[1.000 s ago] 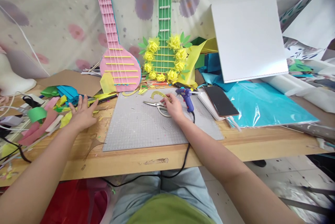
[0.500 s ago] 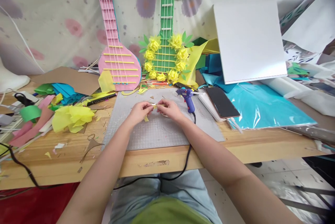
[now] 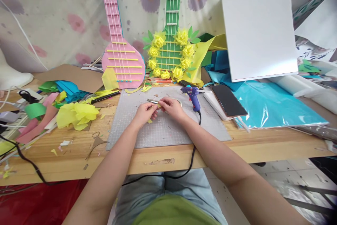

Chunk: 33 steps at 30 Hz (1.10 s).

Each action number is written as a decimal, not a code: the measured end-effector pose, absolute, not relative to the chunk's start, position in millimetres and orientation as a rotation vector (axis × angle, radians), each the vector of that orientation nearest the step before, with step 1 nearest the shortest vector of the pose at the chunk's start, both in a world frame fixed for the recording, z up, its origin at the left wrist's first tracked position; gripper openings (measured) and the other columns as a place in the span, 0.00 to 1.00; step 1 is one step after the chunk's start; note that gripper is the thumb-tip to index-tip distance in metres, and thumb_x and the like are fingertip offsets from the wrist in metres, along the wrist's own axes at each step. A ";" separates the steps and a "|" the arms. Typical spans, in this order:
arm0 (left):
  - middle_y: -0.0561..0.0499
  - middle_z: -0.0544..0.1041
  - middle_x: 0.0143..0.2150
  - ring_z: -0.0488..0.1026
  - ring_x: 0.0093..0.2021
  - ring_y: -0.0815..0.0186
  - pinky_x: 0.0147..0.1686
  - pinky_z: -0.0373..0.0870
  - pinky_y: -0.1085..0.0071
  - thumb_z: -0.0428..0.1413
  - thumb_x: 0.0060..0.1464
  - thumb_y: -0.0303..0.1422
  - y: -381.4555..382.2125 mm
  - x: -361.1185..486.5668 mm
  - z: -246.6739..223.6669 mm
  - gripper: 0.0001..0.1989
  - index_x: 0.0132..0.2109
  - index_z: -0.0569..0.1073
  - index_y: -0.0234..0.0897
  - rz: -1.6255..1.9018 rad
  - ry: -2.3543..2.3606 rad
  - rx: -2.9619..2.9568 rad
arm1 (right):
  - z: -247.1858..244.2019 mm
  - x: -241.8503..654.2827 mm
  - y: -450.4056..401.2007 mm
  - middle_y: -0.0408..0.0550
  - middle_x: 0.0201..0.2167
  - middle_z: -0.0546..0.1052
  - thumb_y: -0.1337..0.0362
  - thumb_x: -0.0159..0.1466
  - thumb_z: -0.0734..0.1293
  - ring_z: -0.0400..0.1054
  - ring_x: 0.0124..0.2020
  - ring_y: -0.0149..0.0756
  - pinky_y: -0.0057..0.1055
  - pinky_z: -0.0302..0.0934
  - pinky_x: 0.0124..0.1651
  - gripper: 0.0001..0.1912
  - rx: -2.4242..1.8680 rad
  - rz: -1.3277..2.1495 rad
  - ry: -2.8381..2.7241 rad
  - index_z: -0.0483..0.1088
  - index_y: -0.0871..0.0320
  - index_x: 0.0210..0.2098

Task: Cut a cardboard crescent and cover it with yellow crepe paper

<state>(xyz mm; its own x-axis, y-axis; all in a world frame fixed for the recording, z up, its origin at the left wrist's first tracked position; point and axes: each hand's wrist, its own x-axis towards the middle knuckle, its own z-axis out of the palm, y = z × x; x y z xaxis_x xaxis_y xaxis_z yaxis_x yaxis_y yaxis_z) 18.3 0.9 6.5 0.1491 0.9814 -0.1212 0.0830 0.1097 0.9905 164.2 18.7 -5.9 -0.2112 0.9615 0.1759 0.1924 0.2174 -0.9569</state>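
Observation:
Over the grey cutting mat [image 3: 126,130], my left hand [image 3: 145,113] and my right hand [image 3: 170,108] meet, fingers pinched on a small yellow strip [image 3: 150,121] whose end shows below my left fingers. Metal scissor-like tips [image 3: 152,101] point left just above the fingertips; whether a hand holds them is hidden. Partly behind my right hand is a pale roll of tape [image 3: 180,102]. A blue glue gun [image 3: 193,98] lies on the mat to the right of my hands.
A pink paper guitar [image 3: 125,61] and a green one with yellow flowers [image 3: 170,51] lean at the back. Right are a phone [image 3: 229,100], a white board [image 3: 260,35] and blue wrapped sheets [image 3: 273,107]. Crumpled yellow paper [image 3: 76,114] and scraps lie left. A black cable [image 3: 191,158] crosses the front edge.
The view has shifted slightly, moving the scene to the right. Metal tips now show above my fingers, and my hands have changed their hold on the small yellow piece.

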 end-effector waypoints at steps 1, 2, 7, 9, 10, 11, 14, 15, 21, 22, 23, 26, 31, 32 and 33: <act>0.54 0.69 0.20 0.66 0.17 0.74 0.16 0.65 0.77 0.60 0.42 0.40 1.1 18.7 6.0 0.14 0.27 0.71 0.32 1.020 1.214 1.214 | -6.4 163.4 19.6 0.39 0.20 0.70 0.57 0.57 0.62 0.64 0.22 0.27 0.27 0.59 0.27 0.09 -1.097 1.135 -1.533 0.66 0.56 0.31; 0.54 0.69 0.19 0.66 0.17 0.74 0.17 0.66 0.77 0.61 0.41 0.39 1.2 19.3 5.3 0.13 0.26 0.71 0.32 1.058 1.221 1.185 | -6.9 162.8 20.4 0.39 0.21 0.70 0.57 0.56 0.62 0.64 0.21 0.27 0.27 0.59 0.27 0.09 -1.088 1.175 -1.471 0.65 0.56 0.32; 0.54 0.70 0.20 0.67 0.17 0.74 0.19 0.68 0.76 0.63 0.37 0.39 1.7 22.0 1.2 0.14 0.26 0.70 0.32 1.050 1.220 1.150 | -7.5 161.3 21.4 0.39 0.19 0.70 0.60 0.53 0.65 0.64 0.20 0.26 0.26 0.61 0.27 0.08 -1.094 1.247 -1.336 0.63 0.56 0.28; 0.55 0.70 0.20 0.68 0.18 0.73 0.19 0.67 0.76 0.64 0.36 0.38 2.0 21.7 -0.4 0.15 0.26 0.69 0.32 1.020 1.225 1.187 | -6.2 161.5 20.9 0.39 0.19 0.70 0.60 0.53 0.65 0.64 0.20 0.26 0.26 0.61 0.27 0.08 -1.089 1.249 -1.295 0.63 0.57 0.28; 0.55 0.70 0.20 0.68 0.18 0.73 0.19 0.67 0.76 0.64 0.34 0.37 2.4 21.2 -1.1 0.15 0.27 0.69 0.32 1.002 1.222 1.218 | -5.2 161.9 20.8 0.38 0.19 0.70 0.60 0.52 0.65 0.64 0.20 0.26 0.26 0.61 0.27 0.08 -1.088 1.246 -1.269 0.63 0.57 0.28; 0.55 0.71 0.20 0.68 0.19 0.73 0.20 0.67 0.76 0.65 0.33 0.36 2.8 20.6 -1.8 0.16 0.28 0.69 0.33 0.984 1.210 1.251 | -3.9 162.7 20.8 0.38 0.19 0.70 0.60 0.52 0.65 0.64 0.20 0.25 0.26 0.62 0.27 0.08 -1.090 1.241 -1.243 0.63 0.56 0.28; 0.54 0.73 0.24 0.71 0.22 0.70 0.23 0.68 0.74 0.65 0.33 0.38 4.6 17.7 -2.2 0.21 0.35 0.70 0.33 0.972 1.135 1.297 | 0.1 166.2 21.1 0.37 0.18 0.70 0.60 0.52 0.66 0.64 0.20 0.25 0.25 0.62 0.27 0.08 -1.117 1.243 -1.189 0.64 0.57 0.28; 0.52 0.74 0.26 0.72 0.23 0.69 0.24 0.69 0.73 0.64 0.35 0.41 5.1 16.4 -1.5 0.22 0.37 0.70 0.33 0.993 1.110 1.280 | 1.1 167.3 21.2 0.37 0.18 0.70 0.61 0.52 0.66 0.63 0.20 0.25 0.25 0.61 0.26 0.08 -1.127 1.250 -1.188 0.64 0.57 0.28; 0.52 0.74 0.27 0.71 0.24 0.70 0.25 0.68 0.73 0.63 0.34 0.45 4.8 8.7 4.9 0.22 0.32 0.71 0.33 0.959 1.099 1.241 | 1.6 166.0 19.2 0.38 0.18 0.69 0.61 0.52 0.66 0.64 0.20 0.25 0.25 0.61 0.27 0.08 -1.132 1.288 -1.245 0.65 0.58 0.29; 0.52 0.74 0.26 0.71 0.24 0.70 0.25 0.68 0.74 0.64 0.32 0.44 4.1 8.5 5.3 0.21 0.31 0.71 0.33 0.915 1.083 1.247 | 1.4 165.3 18.6 0.38 0.18 0.69 0.61 0.53 0.66 0.64 0.20 0.26 0.25 0.61 0.27 0.08 -1.126 1.283 -1.258 0.65 0.58 0.31; 0.53 0.73 0.26 0.72 0.24 0.69 0.25 0.68 0.73 0.65 0.31 0.43 3.5 8.7 5.2 0.21 0.31 0.70 0.32 0.880 1.065 1.241 | 1.3 165.0 18.2 0.38 0.18 0.69 0.61 0.53 0.65 0.65 0.21 0.26 0.25 0.62 0.27 0.09 -1.116 1.276 -1.274 0.65 0.58 0.32; 0.54 0.72 0.25 0.72 0.24 0.68 0.25 0.70 0.70 0.66 0.29 0.41 2.4 10.7 3.5 0.22 0.30 0.68 0.33 0.894 1.057 1.176 | 1.7 167.6 18.9 0.40 0.22 0.71 0.61 0.54 0.64 0.66 0.23 0.27 0.27 0.63 0.30 0.11 -1.077 1.259 -1.338 0.64 0.57 0.37; 0.54 0.72 0.27 0.72 0.25 0.68 0.24 0.69 0.72 0.64 0.35 0.41 4.4 13.0 2.2 0.20 0.31 0.67 0.33 1.138 1.123 1.068 | 3.2 179.0 21.8 0.44 0.28 0.73 0.59 0.54 0.65 0.67 0.27 0.28 0.27 0.63 0.31 0.13 -1.144 1.137 -1.506 0.64 0.58 0.37; 0.54 0.72 0.27 0.73 0.26 0.68 0.24 0.69 0.72 0.63 0.35 0.41 4.9 13.0 2.7 0.19 0.32 0.67 0.33 1.172 1.127 1.056 | 3.6 180.2 21.1 0.44 0.27 0.73 0.57 0.54 0.65 0.67 0.26 0.29 0.27 0.62 0.30 0.13 -1.167 1.130 -1.564 0.65 0.58 0.36; 0.53 0.73 0.28 0.73 0.27 0.68 0.25 0.70 0.72 0.63 0.36 0.41 5.3 12.8 3.4 0.19 0.32 0.67 0.33 1.204 1.124 1.045 | 4.1 180.6 19.7 0.44 0.26 0.73 0.56 0.54 0.65 0.66 0.26 0.28 0.27 0.61 0.29 0.14 -1.180 1.139 -1.637 0.66 0.58 0.34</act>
